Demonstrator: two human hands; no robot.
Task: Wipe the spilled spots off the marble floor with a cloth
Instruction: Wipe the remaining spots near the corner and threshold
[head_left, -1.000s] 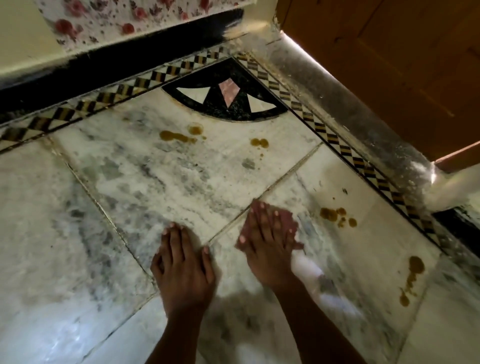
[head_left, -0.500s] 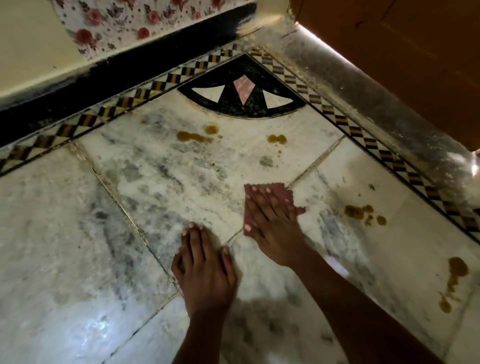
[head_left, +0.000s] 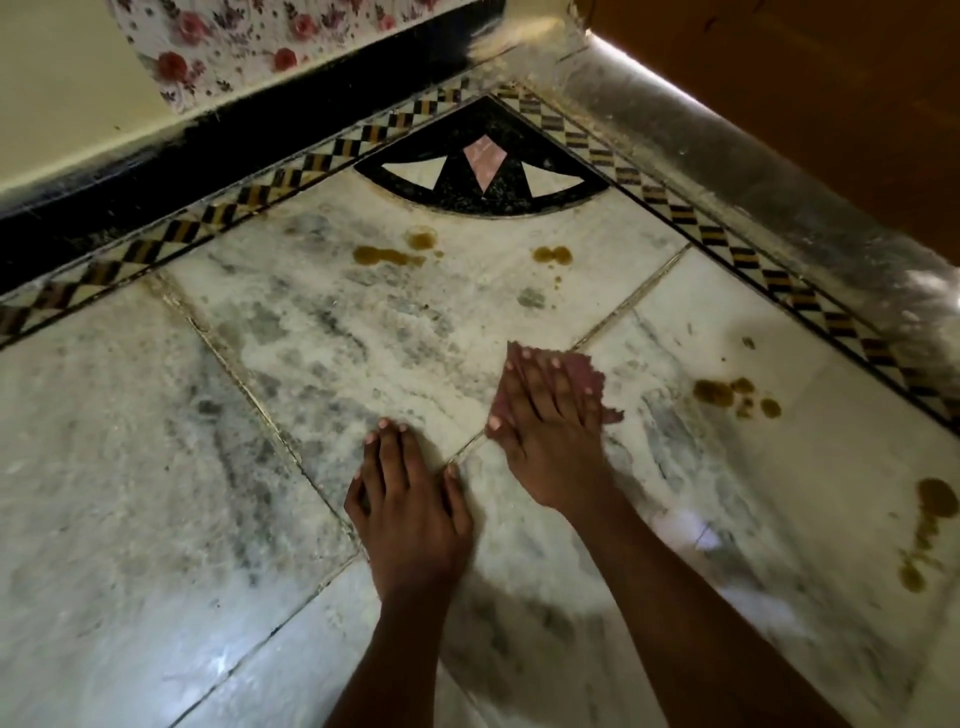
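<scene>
Right hand (head_left: 545, 436) has slid the cloth (head_left: 582, 371) forward, flat fingers pressing; left hand (head_left: 410, 499) flat.

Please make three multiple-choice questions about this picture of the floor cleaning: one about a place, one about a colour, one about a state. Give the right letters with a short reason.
1. Where is the cloth?
A. under the right hand
B. under the left hand
C. on the black corner inlay

2. What colour are the spilled spots?
A. blue
B. brownish yellow
C. red

3. How does the left hand lie?
A. clenched in a fist
B. flat on the marble floor
C. raised, holding a bottle

Answers: 1 A, pink cloth edges show around the right hand's fingers. 2 B, every spot is that colour. 3 B, its fingers are spread on bare marble.
</scene>
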